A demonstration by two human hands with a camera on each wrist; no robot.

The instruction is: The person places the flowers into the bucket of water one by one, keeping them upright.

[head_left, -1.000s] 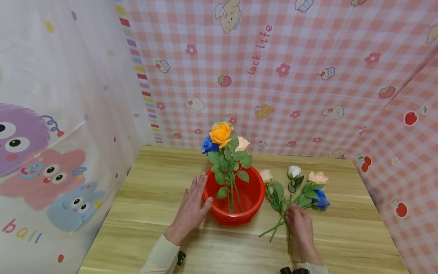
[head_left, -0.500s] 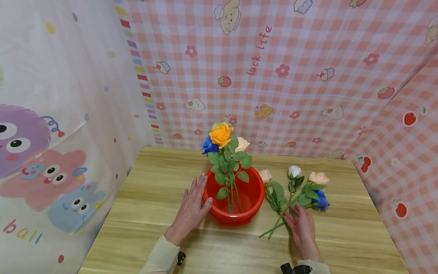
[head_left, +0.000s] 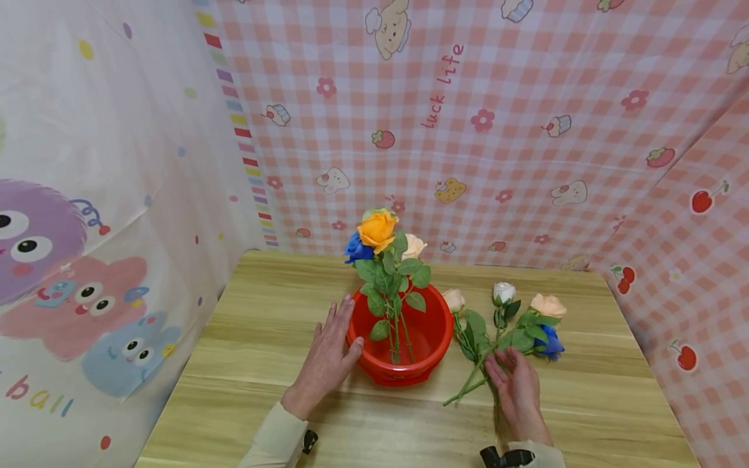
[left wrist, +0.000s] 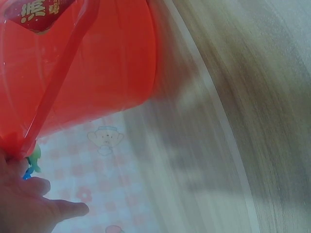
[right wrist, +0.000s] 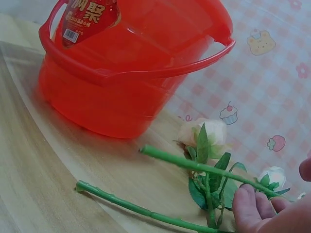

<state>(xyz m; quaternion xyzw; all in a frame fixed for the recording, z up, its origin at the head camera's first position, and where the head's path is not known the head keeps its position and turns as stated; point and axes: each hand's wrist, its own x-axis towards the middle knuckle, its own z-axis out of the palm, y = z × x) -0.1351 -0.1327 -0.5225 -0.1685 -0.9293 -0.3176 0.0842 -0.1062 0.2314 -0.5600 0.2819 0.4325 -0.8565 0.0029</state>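
Observation:
My left hand (head_left: 330,357) rests with extended fingers against the left rim of a red plastic bucket (head_left: 430,348). Inside the bucket stand artificial roses: an orange rose (head_left: 377,229), a blue rose (head_left: 358,248) and a pale peach rose (head_left: 414,246). To the right, loose roses lie with crossed stems. My right hand (head_left: 519,390) is at these stems, palm partly turned up. In the right wrist view its fingers (right wrist: 245,206) touch a green stem (right wrist: 194,165), and the thumb stays apart from it. Some of the right fingers are cut off by that view's edge.
Among the loose roses are a white rose (head_left: 504,293), a peach rose (head_left: 548,305), a second blue rose (head_left: 549,342) and a pale pink rose (head_left: 454,300). The bucket's handle (right wrist: 146,74) hangs down its front side. A checked cloth (head_left: 515,156) hangs behind the wooden table (head_left: 257,312).
My right hand has turned its palm upward and its fingers have loosened at the stems. The loose peach rose has shifted slightly right. The left hand and bucket stay put.

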